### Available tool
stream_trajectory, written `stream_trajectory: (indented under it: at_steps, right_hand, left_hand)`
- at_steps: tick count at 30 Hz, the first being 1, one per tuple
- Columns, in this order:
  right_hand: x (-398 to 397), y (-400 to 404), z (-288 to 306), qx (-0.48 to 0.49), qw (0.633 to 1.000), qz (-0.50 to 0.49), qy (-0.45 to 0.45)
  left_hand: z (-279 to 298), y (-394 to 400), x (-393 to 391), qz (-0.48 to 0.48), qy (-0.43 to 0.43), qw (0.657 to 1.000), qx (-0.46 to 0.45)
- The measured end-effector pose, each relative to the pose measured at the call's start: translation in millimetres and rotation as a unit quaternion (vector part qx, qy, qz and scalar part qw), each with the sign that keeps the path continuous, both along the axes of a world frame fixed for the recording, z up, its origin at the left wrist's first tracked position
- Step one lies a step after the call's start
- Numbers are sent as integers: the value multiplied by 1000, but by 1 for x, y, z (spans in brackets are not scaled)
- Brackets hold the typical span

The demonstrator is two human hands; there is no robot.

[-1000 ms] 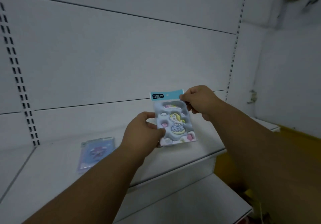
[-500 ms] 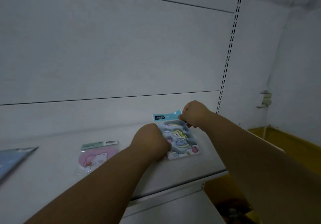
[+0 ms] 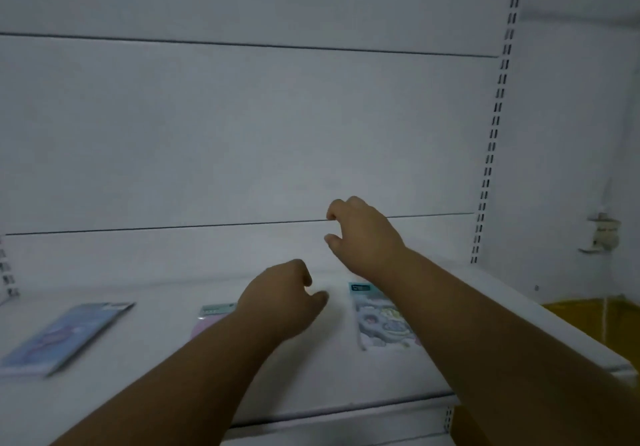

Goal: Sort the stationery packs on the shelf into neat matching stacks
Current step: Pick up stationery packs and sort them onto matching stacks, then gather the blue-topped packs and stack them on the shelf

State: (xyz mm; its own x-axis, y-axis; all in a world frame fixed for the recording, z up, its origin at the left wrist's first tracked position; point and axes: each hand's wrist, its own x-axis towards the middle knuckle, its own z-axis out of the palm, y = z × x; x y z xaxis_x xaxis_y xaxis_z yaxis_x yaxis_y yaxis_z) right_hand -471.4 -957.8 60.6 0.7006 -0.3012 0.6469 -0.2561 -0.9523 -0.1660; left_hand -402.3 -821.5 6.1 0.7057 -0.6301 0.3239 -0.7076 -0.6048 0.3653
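On the shelf (image 3: 104, 390), the unicorn pack (image 3: 381, 321) lies flat at five o'clock of the left hand (image 3: 280, 302), under the right hand (image 3: 360, 234). Both hands hang loosely curled, grasping nothing. Placing looks done; next, likely fetch another pack. Pink pack (image 3: 213, 314) and blue pack (image 3: 62, 336) lie apart at nine o'clock.

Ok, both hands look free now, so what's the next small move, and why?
Probably reach the left hand down to the pink pack just beside it. Both hands hold nothing, the right hand is raised above the unicorn pack lying flat on the shelf, and the pink pack still lies unsorted.
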Motion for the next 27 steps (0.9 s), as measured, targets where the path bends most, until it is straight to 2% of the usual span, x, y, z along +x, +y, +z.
stream_trajectory:
  at_steps: [7,13,20,27]
  right_hand:
    - [60,154,44,-37,988,146,-37]
    - [114,353,52,-35,967,250,-45]
    - [169,562,50,-35,952,301,-41]
    - [253,663,44,-18,955,296,8]
  left_hand:
    - [28,176,59,144,-93,985,-33]
    - [14,383,75,255,-115,959,-32]
    - [8,597,88,320,-109,941,-25]
    - [6,714,154,333,-96,938,-35]
